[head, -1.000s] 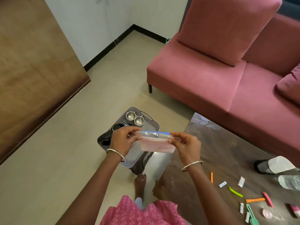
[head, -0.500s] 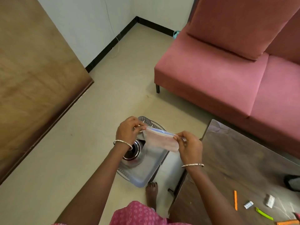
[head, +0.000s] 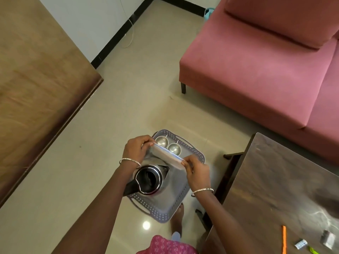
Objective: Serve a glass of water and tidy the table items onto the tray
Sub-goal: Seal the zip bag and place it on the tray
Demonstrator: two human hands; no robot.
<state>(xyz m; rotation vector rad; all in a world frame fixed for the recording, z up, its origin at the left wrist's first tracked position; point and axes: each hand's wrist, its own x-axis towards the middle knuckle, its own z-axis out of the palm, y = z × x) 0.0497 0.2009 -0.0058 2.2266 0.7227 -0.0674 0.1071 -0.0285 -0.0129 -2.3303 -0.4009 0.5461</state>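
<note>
Clear pouch (head: 167, 156) above perforated tray (head: 185, 191)

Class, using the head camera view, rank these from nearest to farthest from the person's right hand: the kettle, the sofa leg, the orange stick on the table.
1. Kettle, on the tray just left of the right hand.
2. Sofa leg, on the floor well beyond the hand.
3. Orange stick, on the table at the view's lower right.
</note>
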